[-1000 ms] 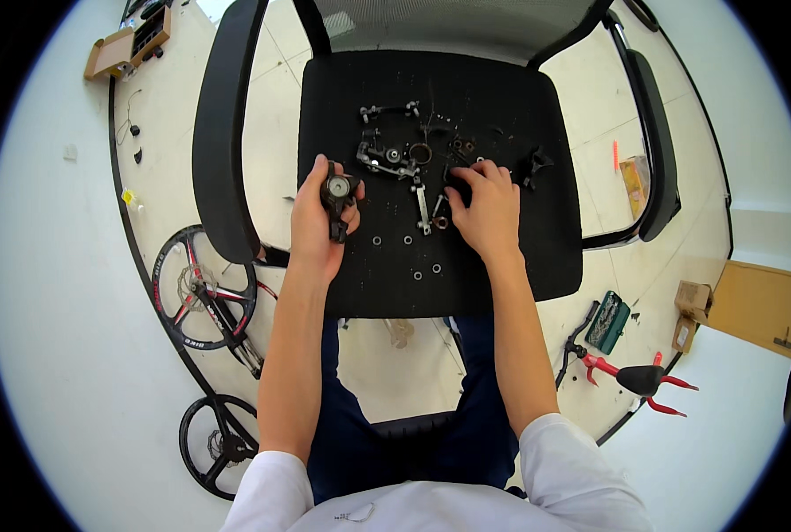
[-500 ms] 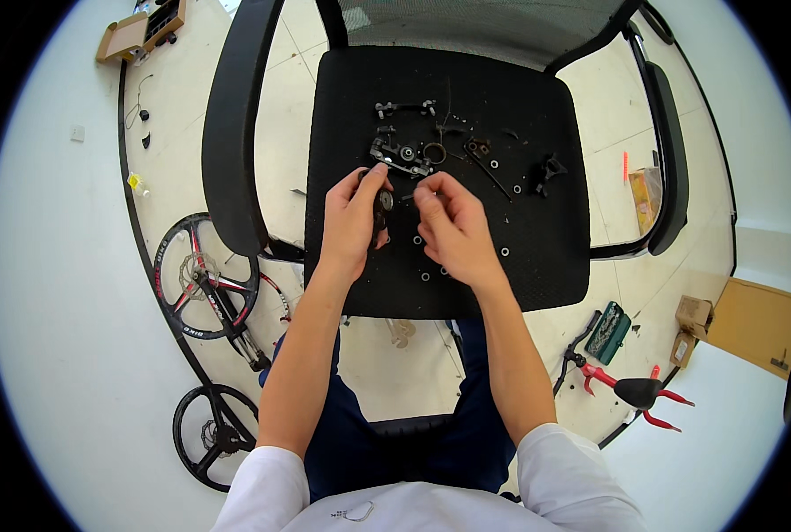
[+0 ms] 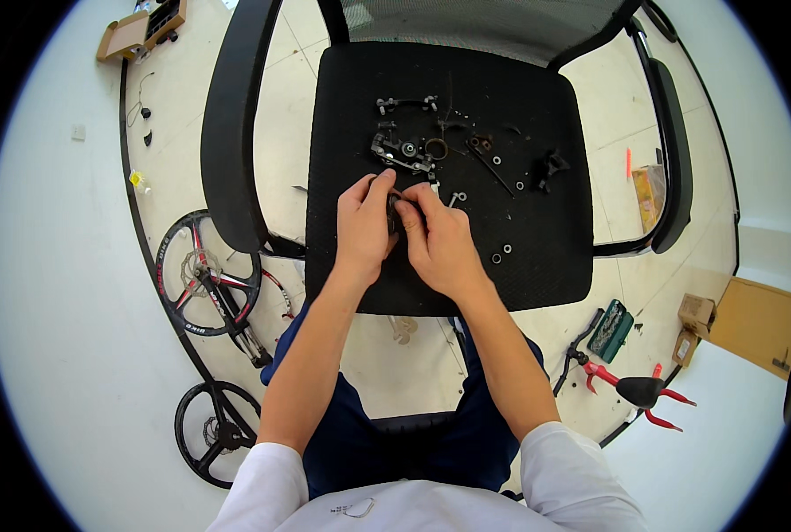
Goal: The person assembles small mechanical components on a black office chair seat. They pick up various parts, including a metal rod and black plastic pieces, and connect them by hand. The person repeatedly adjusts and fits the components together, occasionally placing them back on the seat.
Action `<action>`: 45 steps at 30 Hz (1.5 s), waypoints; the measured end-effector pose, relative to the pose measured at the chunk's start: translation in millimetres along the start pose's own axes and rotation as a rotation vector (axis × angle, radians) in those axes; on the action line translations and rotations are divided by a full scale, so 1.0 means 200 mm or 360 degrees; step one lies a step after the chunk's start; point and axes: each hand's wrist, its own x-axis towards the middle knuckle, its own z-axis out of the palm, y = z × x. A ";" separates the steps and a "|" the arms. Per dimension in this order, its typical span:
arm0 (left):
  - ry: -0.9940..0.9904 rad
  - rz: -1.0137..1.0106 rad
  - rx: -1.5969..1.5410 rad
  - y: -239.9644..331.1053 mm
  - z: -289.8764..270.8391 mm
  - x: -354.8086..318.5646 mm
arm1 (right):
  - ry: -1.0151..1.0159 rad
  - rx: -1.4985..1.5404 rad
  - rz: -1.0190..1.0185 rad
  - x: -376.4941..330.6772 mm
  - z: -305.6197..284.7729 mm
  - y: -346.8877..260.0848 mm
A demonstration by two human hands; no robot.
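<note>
left grip (image 3: 366,226): closed round black caliper-like part (image 3: 393,215), mostly hidden between both grips | right grip (image 3: 440,235): at part's right side, pinch covered, can't tell | just beyond grips: metal linkage (image 3: 403,158), detail unclear

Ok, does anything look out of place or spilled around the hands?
Yes, mildly: a jointed metal part and small rings lie loose on the black chair seat, an unusual work surface. Nothing looks clearly damaged, though the left hand and right hand mostly hide the dark part between them.
</note>
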 end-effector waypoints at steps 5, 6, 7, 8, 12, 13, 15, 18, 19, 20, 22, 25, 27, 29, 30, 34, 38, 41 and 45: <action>0.0294 0.0639 0.0488 -0.05 -0.01 0.04 | 0.0051 0.0263 0.0214 0.01 0.06 0.02; 0.0309 0.0693 0.0539 -0.04 0.00 0.04 | 0.0045 0.0409 0.0269 0.01 0.08 0.05; 0.0324 0.0746 0.0590 -0.03 0.00 0.03 | 0.0038 0.0554 0.0324 0.01 0.09 0.07; 0.0338 0.0800 0.0641 -0.02 0.01 0.03 | 0.0008 0.0733 0.0439 0.00 0.09 0.09; 0.0424 0.0956 0.0819 0.00 0.01 0.00 | -0.0081 0.1279 0.0780 0.00 0.07 0.01; 0.0434 0.0989 0.0844 0.00 0.01 -0.01 | -0.0088 0.1370 0.0833 0.00 0.06 0.01; 0.0434 0.1043 0.0874 0.01 0.02 -0.01 | -0.0082 0.1511 0.0913 0.00 0.05 -0.01; 0.0366 0.1075 0.0847 0.01 0.02 -0.01 | -0.0004 0.1438 0.0855 -0.01 0.05 0.00; 0.0317 0.1065 0.0811 0.01 0.01 0.01 | 0.0033 0.1366 0.0807 -0.01 0.05 0.00; 0.0268 0.1055 0.0774 0.00 0.01 0.02 | 0.0161 0.0945 0.0574 -0.01 0.05 0.00; 0.0200 0.0886 0.0649 -0.02 0.01 0.03 | 0.0390 0.0103 0.0101 -0.01 0.07 -0.03; 0.0121 0.0715 0.0584 -0.02 0.02 0.02 | 0.0437 -0.0014 0.0034 -0.01 0.05 -0.03; 0.0087 0.0645 0.0553 -0.01 0.03 0.02 | 0.0480 -0.0082 -0.0023 -0.02 0.06 -0.01; 0.0064 0.0589 0.0492 -0.02 0.03 0.02 | 0.0519 -0.0141 -0.0071 -0.02 0.06 0.01; 0.0042 0.0575 0.0423 -0.03 0.03 0.03 | 0.0519 -0.0162 -0.0084 -0.01 0.06 0.00; -0.0205 -0.0066 -0.0020 0.04 0.02 -0.01 | 0.0471 -0.0377 -0.0278 -0.01 0.05 0.01; -0.0329 -0.0343 -0.0125 0.08 0.02 -0.05 | 0.0345 -0.0414 -0.0391 -0.02 0.02 0.03; -0.0356 -0.0415 -0.0198 0.09 -0.01 -0.04 | 0.0348 -0.0201 -0.0346 -0.02 0.01 0.01; -0.0290 -0.0558 -0.0638 0.10 -0.10 -0.01 | 0.0095 0.0032 -0.0058 -0.02 -0.06 -0.01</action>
